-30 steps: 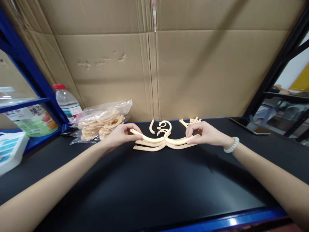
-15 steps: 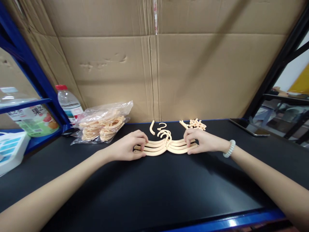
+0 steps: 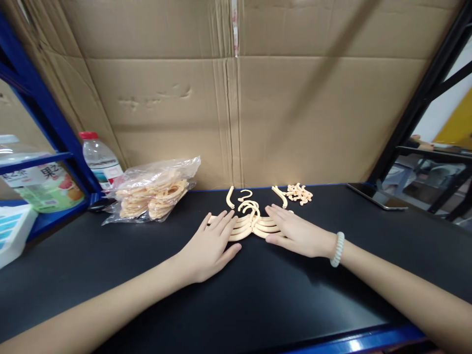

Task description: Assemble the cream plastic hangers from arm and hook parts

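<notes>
A small stack of cream plastic hangers lies flat on the black table, hooks pointing away from me. My left hand rests palm down with fingers spread over the stack's left arms. My right hand, with a pale bead bracelet at the wrist, lies flat over the right arms. Neither hand grips anything.
A clear bag of cream hanger parts sits at the back left beside a water bottle. Loose hooks and small cream pieces lie behind the stack. A tablet lies back right. Cardboard walls the rear; blue shelving stands left.
Both hands set the top hanger down on the stack, let go of its ends and flattened, palms down, over the hangers. The stack sits slightly nearer to me.
</notes>
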`<action>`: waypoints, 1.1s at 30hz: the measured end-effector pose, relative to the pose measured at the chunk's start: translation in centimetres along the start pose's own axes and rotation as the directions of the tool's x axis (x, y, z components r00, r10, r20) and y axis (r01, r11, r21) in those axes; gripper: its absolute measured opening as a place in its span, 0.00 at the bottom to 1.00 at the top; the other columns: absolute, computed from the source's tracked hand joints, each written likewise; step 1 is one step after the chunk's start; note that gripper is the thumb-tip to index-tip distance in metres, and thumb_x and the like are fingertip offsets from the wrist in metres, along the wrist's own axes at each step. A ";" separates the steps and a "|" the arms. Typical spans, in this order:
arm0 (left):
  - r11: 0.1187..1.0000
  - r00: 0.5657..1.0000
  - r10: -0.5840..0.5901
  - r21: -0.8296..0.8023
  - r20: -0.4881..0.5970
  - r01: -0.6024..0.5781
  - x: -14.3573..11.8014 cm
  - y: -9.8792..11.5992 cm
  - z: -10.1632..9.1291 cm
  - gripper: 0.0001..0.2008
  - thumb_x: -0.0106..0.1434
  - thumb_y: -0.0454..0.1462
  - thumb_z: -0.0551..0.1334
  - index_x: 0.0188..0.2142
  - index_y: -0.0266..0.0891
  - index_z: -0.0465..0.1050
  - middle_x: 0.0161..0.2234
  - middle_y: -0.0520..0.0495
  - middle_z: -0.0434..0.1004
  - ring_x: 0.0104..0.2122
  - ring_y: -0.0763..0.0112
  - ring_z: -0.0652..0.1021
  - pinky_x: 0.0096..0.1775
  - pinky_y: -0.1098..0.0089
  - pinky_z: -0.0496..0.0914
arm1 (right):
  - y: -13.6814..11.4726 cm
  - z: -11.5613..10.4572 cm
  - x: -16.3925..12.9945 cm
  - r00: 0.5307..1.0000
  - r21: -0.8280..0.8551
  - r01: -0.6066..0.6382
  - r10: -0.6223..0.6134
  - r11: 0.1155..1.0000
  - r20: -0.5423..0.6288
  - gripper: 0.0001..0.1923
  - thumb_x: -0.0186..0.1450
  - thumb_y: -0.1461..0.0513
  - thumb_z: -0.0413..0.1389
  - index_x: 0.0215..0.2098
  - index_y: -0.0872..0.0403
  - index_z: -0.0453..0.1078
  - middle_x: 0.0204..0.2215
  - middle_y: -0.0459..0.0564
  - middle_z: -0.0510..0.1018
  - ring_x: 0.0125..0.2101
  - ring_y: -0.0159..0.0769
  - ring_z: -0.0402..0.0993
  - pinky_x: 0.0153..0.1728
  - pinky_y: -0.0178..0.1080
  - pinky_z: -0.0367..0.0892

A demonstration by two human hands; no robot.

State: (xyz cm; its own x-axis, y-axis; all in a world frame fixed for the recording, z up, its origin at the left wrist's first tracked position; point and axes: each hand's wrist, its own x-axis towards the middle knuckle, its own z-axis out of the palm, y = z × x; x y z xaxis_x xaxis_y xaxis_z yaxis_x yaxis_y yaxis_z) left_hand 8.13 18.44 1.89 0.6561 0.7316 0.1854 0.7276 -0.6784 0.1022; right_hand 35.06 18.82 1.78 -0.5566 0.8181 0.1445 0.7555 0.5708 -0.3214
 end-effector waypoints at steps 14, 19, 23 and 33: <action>0.999 0.999 -0.026 -0.037 0.033 0.028 0.8 -0.4 0.7 0.29 0.69 0.48 0.45 0.66 0.38 0.48 0.66 0.38 0.49 0.65 0.53 0.51 0.61 0.42 0.43 | 0.1 0.2 0.0 1.000 -0.147 -0.002 0.002 0.989 -0.002 0.32 0.70 0.53 0.39 0.63 0.69 0.54 0.62 0.70 0.56 0.63 0.56 0.48 0.61 0.58 0.50; 0.997 0.996 -0.061 0.040 0.066 0.059 0.9 -0.2 0.5 0.30 0.70 0.49 0.44 0.66 0.37 0.47 0.66 0.40 0.47 0.66 0.55 0.50 0.61 0.43 0.44 | 0.1 0.2 0.1 0.998 -0.196 -0.033 0.042 0.980 0.044 0.33 0.71 0.53 0.37 0.65 0.69 0.50 0.64 0.68 0.53 0.64 0.54 0.46 0.62 0.55 0.49; 0.996 0.995 -0.071 0.065 0.069 0.066 0.9 -0.1 0.5 0.30 0.70 0.49 0.44 0.66 0.37 0.47 0.66 0.41 0.48 0.66 0.56 0.50 0.61 0.42 0.44 | 0.2 0.2 0.2 0.998 -0.203 -0.027 0.038 0.979 0.051 0.33 0.71 0.52 0.37 0.65 0.70 0.49 0.64 0.68 0.53 0.64 0.56 0.46 0.61 0.57 0.50; 0.997 0.999 -0.044 0.069 -0.006 0.044 0.6 -0.2 0.8 0.28 0.69 0.47 0.46 0.65 0.39 0.49 0.66 0.41 0.51 0.65 0.55 0.52 0.61 0.39 0.42 | 0.3 0.1 0.3 0.997 -0.204 -0.040 0.053 0.978 0.058 0.32 0.71 0.53 0.39 0.65 0.68 0.50 0.64 0.68 0.54 0.64 0.54 0.46 0.61 0.56 0.49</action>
State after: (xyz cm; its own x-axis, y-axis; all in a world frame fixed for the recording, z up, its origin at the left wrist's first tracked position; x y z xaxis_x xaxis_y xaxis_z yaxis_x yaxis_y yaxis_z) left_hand 8.53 19.12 1.18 0.6224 0.7601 0.1870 0.7678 -0.6393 0.0430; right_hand 35.06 19.25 1.61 -0.5349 0.8418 0.0723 0.8318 0.5397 -0.1293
